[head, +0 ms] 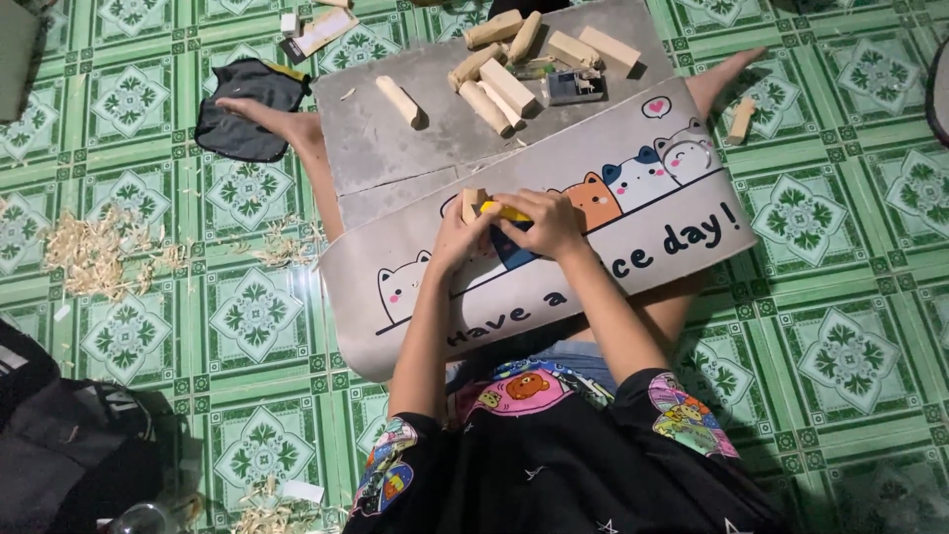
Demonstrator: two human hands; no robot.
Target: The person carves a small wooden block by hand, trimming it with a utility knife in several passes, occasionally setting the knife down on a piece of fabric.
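Note:
I sit on the floor with a grey lap board across my legs. My left hand grips a small light wooden block near the board's middle. My right hand is closed around a yellow-handled tool, pressed against the block. Both hands touch each other over the cartoon cats printed on the board. Several more wooden blocks lie at the far end of the board, one apart to the left.
Wood shavings are scattered on the green patterned tile floor at left. A black cloth lies by my left foot. A stray block rests near my right foot. A dark bag sits at bottom left.

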